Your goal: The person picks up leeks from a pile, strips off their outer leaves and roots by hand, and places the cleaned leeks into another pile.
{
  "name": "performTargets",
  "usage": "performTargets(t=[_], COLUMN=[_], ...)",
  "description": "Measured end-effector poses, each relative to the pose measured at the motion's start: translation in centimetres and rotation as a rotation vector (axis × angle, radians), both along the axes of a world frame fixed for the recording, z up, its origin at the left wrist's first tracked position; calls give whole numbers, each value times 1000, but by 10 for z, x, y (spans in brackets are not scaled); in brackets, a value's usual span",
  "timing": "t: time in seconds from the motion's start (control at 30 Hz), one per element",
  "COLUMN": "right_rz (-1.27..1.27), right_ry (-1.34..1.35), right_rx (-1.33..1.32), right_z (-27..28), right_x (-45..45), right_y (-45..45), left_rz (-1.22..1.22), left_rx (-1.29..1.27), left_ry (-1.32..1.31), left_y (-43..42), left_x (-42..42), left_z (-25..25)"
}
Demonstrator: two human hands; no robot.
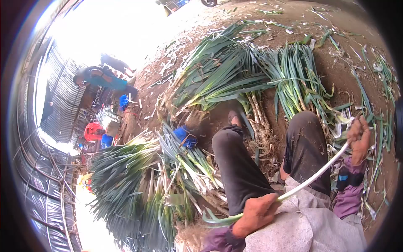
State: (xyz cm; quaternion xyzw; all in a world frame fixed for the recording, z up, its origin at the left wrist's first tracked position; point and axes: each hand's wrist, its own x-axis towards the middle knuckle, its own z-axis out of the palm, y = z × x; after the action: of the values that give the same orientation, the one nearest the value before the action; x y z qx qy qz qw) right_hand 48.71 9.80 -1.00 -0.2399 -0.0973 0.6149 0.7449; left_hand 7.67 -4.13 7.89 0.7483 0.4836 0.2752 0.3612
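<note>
One leek point(312, 178) spans the apron point(294, 229), left hand point(257, 213) and right hand point(359, 136) fingers clamped on it; overbending could snap it.

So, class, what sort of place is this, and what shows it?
Probably a farm shed or yard: heaps of leeks or green onions lie on a dirt floor littered with leaf scraps, with dark sheeting along one side.

Wht/grn stalk point(313, 179), purple sleeves point(348, 199), dk brown trousers point(240, 172), lt grey apron point(296, 231), poss. faintly patterned
</note>
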Motion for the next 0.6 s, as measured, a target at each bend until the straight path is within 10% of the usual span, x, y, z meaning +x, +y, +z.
performTargets(t=[0.33, 0.6], right_rz=[-73, 46], right_ry=[-55, -11], right_rx=[-151, -481], right_z=[-66, -131], right_x=[-2, -47], right_y=[-9, -3], left_rz=[993, 1152], left_rx=[116, -73], left_ry=[633, 1202], left_y=[-49, -253], left_x=[-100, -301], left_z=[72, -3])
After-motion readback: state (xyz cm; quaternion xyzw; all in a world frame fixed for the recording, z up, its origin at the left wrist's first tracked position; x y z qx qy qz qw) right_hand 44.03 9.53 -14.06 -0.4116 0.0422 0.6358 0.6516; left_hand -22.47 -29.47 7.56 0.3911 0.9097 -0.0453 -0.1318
